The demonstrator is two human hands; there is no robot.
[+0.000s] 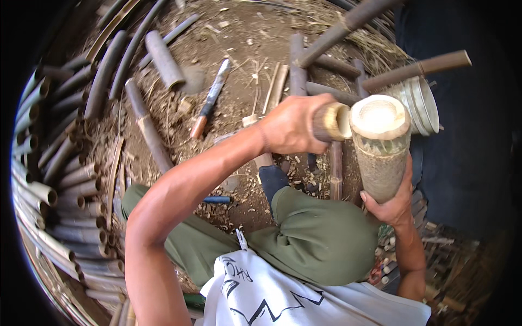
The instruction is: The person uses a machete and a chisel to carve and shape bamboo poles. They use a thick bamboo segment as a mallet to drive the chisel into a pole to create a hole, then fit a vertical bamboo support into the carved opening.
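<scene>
A thick bamboo section is held upright at the right of the scene, its cut, hollow top turned toward the camera. It is gripped low on its right side by the right hand, whose fingers are wrapped around the scraped, pale wall. The left hand is clenched around a short wooden handle, whose end is pressed against the rim of the section (the working end of the tool is hidden behind the bamboo, so its kind cannot be told). The section is steadied above the knee of the green trousers.

The step in hand is judged to be the trimming or shaping of the rim. For the next stroke a firm hold from below appears to be needed, with the tool kept against the edge and away from the supporting fingers.

On the dirt ground farther off a long knife with a wooden grip is seen lying among chips. Stacked bamboo poles are curved along the left, and a metal pail is seen just behind the section to the right
</scene>
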